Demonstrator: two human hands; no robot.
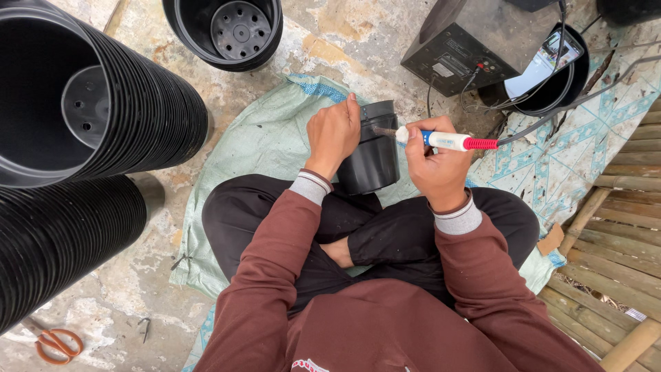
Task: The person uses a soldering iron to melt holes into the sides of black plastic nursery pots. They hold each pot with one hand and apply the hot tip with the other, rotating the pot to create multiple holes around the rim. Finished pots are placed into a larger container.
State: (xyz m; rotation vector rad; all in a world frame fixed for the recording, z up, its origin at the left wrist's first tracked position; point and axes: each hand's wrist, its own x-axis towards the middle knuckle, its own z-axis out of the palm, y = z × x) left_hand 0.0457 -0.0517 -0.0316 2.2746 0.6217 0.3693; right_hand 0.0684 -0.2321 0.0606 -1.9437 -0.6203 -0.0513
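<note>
I sit cross-legged on a pale green woven sack (261,145) spread over the concrete floor, and the black plastic pot (372,155) stands between my two hands, just past my knees. My left hand (333,134) is curled over the pot's near-left rim, fingers closed on it and holding it steady. My right hand (434,162) sits just right of the pot, closed tight around a soldering iron (447,140) with a white, blue and red handle; its metal tip points left and touches the pot's upper wall near the rim. The iron's cable runs off to the right, away from my hand.

Far to the left of my left hand lie two long stacks of nested black pots (103,124). A single black pot (231,27) stands ahead of that hand. Ahead of my right hand sit a dark speaker box (475,48) and a phone (551,58) propped in another pot. Orange-handled scissors (54,342) lie on the floor behind my left elbow.
</note>
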